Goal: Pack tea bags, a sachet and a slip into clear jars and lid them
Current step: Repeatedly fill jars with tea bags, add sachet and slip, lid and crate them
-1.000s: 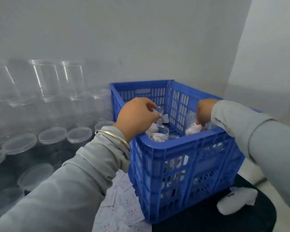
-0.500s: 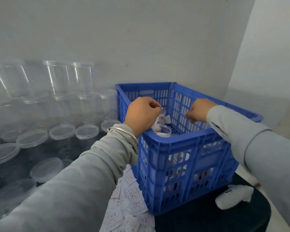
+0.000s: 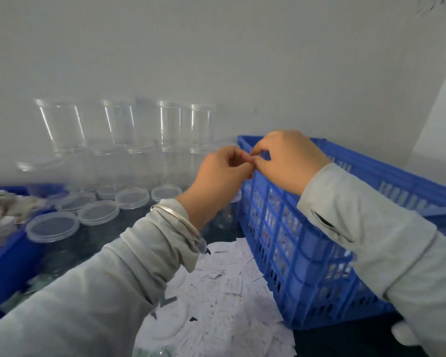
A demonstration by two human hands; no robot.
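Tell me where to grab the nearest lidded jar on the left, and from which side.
Take the nearest lidded jar by its round lid rim, coming straight down from above. It stands upright with the flat lid facing up, and neighbouring jars crowd its far side, so a side approach looks cramped.

The big blue crate [image 3: 307,253] fills the right side, and its tall wall blocks any way in from the side. A hand can only go in over its top rim. Both hands, the left hand [image 3: 222,173] and the right hand [image 3: 289,161], meet in the air at the crate's near-left corner, so that spot is taken. Left of the crate, clear jars [image 3: 165,140] stand packed in rows against the wall, with lids [image 3: 98,212] in front of them. Paper slips [image 3: 224,292] cover the low ground beside the crate. Far left of the crate sits a blue tray [image 3: 8,256].
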